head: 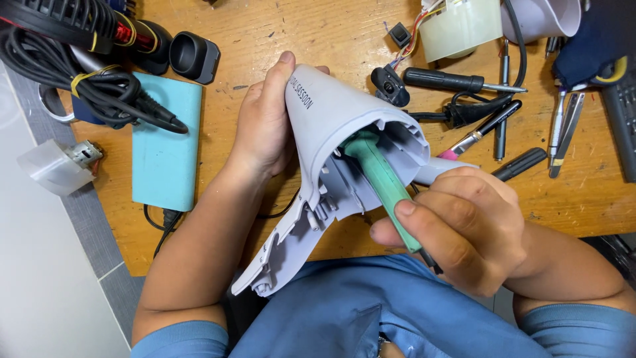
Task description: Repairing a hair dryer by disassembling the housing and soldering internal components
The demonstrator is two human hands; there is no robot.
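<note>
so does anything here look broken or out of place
The white hair dryer shell is opened up: the left hand holds an empty half casing with bare ribs showing. The right hand pokes a green-handled tool into it. A small motor and a wired part lie loose on the table.

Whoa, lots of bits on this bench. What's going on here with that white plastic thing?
A person in a blue shirt is working over a wooden table. The left hand grips a white plastic hair-dryer shell, open side turned up. The right hand holds a green-handled pen-shaped tool, its front end poked inside the shell. Around them lie a light blue flat box, a bundled black cable, black-handled screwdrivers and tweezers.
</note>
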